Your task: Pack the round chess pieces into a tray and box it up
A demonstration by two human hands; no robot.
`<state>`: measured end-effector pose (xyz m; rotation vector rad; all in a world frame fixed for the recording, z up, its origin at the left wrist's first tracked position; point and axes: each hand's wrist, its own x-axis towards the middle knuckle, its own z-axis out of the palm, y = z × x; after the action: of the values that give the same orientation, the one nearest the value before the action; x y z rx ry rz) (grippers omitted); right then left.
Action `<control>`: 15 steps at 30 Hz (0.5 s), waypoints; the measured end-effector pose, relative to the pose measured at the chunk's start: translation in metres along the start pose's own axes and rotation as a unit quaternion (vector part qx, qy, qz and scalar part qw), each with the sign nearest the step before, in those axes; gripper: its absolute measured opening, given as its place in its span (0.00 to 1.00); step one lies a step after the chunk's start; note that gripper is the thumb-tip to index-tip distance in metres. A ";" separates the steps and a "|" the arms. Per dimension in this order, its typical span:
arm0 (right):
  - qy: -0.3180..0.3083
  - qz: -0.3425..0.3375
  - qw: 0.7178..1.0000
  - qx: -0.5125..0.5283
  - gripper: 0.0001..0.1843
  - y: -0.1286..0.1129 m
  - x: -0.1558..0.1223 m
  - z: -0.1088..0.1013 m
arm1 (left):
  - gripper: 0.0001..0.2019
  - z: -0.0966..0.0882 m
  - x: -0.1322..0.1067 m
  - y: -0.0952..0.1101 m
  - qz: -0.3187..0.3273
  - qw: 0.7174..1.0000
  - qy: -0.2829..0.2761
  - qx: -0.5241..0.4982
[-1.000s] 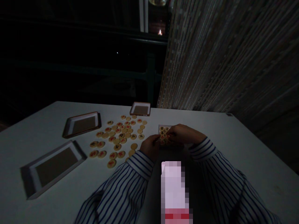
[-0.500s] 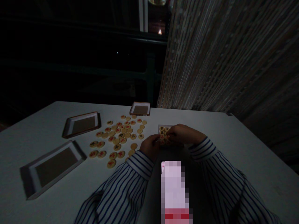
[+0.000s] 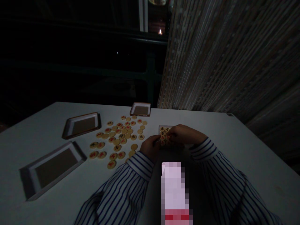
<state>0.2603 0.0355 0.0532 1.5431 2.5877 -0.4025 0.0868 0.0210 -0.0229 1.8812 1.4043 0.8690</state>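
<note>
In the dim head view, a small box holds rows of round Chinese chess pieces with black and red characters. My left hand is closed at the box's left edge, its fingertips partly in shadow. Over the box, my right hand reaches in from the right, with thumb and fingers pinched down on a piece among the rows. That hand covers the box's right part. Loose Chinese chess pieces lie scattered on the table left of the box, some showing characters and some blank.
A large pale tray lies at the left on the white table. Behind it is a brown-rimmed tray, and a smaller tray stands at the far edge. A pixelated bright object is in front. A string curtain hangs behind.
Hardly anything differs. My right fingers have shifted slightly over the pieces in the box; the left hand and loose pieces stay put.
</note>
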 end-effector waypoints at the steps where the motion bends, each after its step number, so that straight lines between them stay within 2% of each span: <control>1: 0.000 0.000 1.000 -0.003 0.11 0.000 0.000 0.000 | 0.14 0.000 0.000 0.000 0.001 1.000 -0.001 0.001; 15: 0.001 0.002 1.000 0.004 0.12 0.001 0.001 0.002 | 0.14 0.001 0.000 -0.004 0.011 1.000 -0.004 -0.001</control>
<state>0.2611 0.0362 0.0511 1.5521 2.5885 -0.4121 0.0855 0.0222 -0.0271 1.8997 1.3796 0.8717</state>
